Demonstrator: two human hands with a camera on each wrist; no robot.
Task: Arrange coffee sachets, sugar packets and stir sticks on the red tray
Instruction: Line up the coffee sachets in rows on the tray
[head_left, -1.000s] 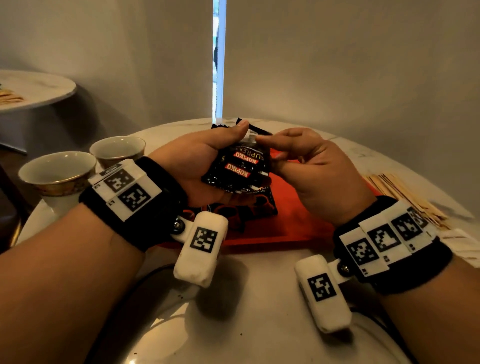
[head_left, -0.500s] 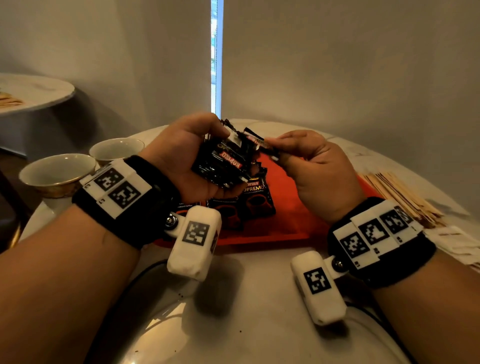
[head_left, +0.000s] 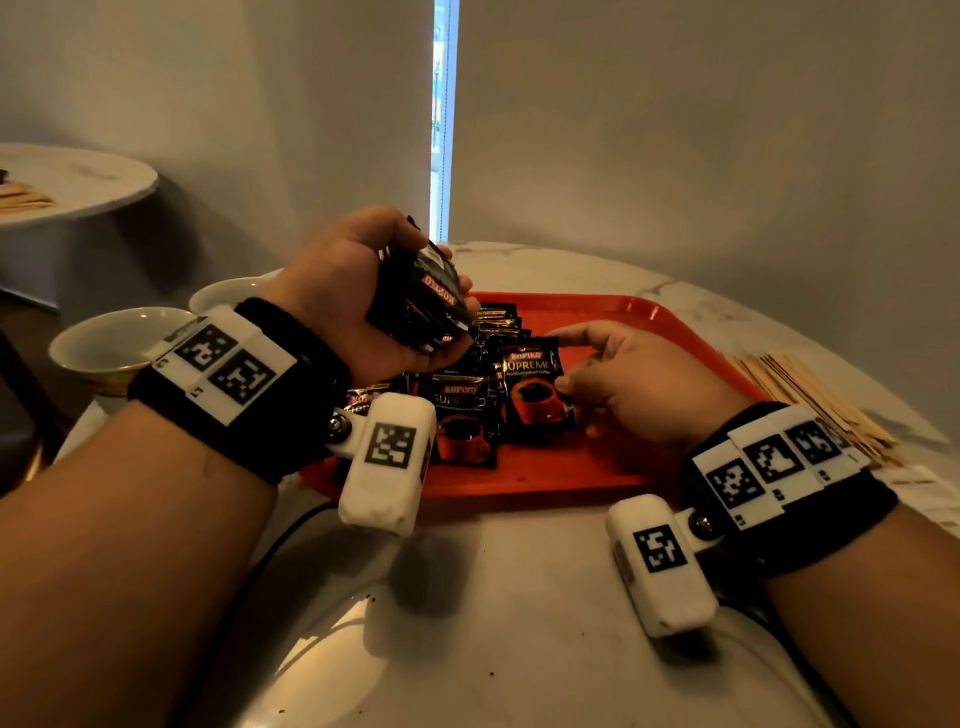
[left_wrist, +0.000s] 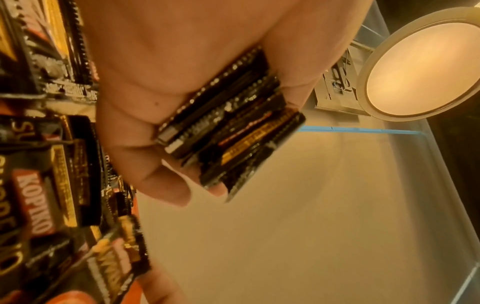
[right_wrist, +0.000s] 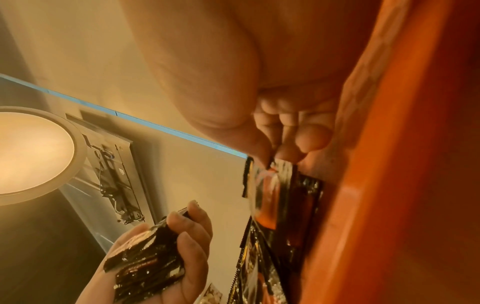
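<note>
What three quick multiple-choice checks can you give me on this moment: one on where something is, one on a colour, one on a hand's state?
1. Where do the wooden stir sticks lie?
A. On the red tray
B. On the table, right of the tray
C. In a cup

2. What colour is the cup printed on the coffee sachet that the right hand is setting down?
A. Red
B. Blue
C. White

3. What is the left hand doing?
A. Resting flat on the table
B. Hanging empty
C. Gripping a stack of sachets

Answers:
1. B: the sticks sit on the marble top beyond the red tray's right rim.
2. A: the head view shows a red cup on the black packet.
3. C: its fingers curl round several packets, held above the tray.
</note>
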